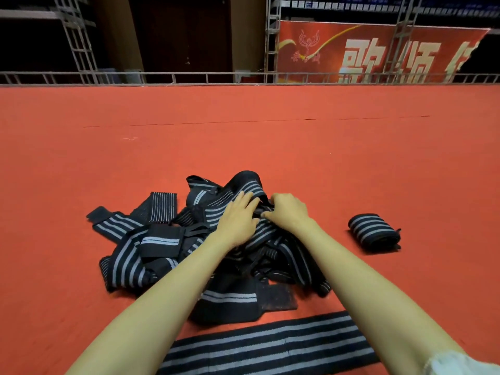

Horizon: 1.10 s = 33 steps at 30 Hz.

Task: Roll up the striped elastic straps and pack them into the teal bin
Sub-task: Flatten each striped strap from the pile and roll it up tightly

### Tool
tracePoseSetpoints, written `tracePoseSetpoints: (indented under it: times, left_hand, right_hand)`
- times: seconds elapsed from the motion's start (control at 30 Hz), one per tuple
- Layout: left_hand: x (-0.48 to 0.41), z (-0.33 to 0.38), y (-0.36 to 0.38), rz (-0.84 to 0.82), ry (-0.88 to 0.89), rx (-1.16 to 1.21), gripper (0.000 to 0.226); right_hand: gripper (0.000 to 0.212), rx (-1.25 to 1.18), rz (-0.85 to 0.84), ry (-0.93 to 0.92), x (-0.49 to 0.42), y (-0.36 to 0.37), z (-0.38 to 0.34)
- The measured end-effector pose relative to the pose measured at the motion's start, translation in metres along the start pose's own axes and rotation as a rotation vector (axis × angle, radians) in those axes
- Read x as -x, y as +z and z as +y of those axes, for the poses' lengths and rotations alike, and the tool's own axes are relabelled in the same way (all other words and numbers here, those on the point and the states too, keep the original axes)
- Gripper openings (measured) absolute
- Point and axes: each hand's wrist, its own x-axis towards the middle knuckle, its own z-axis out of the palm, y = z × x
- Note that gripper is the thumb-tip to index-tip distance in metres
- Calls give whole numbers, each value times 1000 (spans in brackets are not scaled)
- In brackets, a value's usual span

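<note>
A red carpet [270,147] fills most of the view, with a thin seam running across it farther back. Along its far edge runs a low metal rail [189,77], and behind that stand metal frames [272,50] and a red banner [351,58] with large pale characters, torn at its right side.

On the near middle of the carpet lies a tangled pile of straps [130,255], black with grey stripes, some ends spread out to the left. Just in front of the pile, 1 flat strap [270,345] lies stretched out across the carpet, partly under the right forearm. To the right of the pile and apart from it sits 1 rolled strap [373,234], wound tight and lying on its side.

Both bare arms reach into the top of the pile. The left hand [238,220] lies with straight fingers on a striped band, released. The right hand [289,212], just beside it, has curled fingers grasping a fold of the pile. A white sleeve [460,364] shows at the bottom right corner.
</note>
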Motion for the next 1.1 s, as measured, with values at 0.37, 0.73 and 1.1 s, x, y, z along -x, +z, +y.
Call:
tracePoseSetpoints:
  times: [0.37,0.73,1.1]
  left_hand:
    - [-29,-22,22,-355,-42,108,55]
    - [-24,-9,28,-391,-73,21,56]
    - [42,74,-45,120,-1,1198,31]
  right_hand:
    - [26,-229,115,80,5,11,50]
    - [19,-669,505,131,57,-25,91]
    - [17,-743,442,14,99,-75,72]
